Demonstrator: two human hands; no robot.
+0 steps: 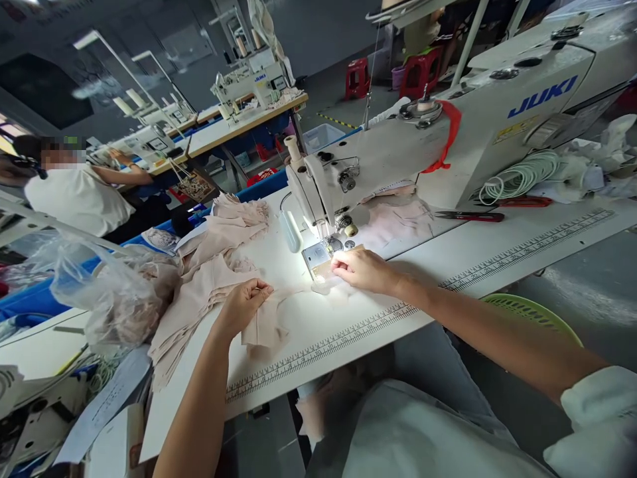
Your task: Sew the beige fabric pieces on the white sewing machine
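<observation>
Fabric stack (199, 287) left of sewing machine (478, 143)

Clock directions run from the centre: at seven, the cloth piece (263, 326) looks thin and matt, as does the cloth stack (202, 282) between eight and nine. The needle plate (315, 255), practically central, is smooth, shiny metal. At one, the machine body (393, 149) has a smooth, low-sheen casing (its tension dial (347, 179) is brighter metal). Toward half past eight, the bag (122, 299) is crinkled, glossy see-through plastic; at eight, the sheet (107, 406) is matt paper.
</observation>
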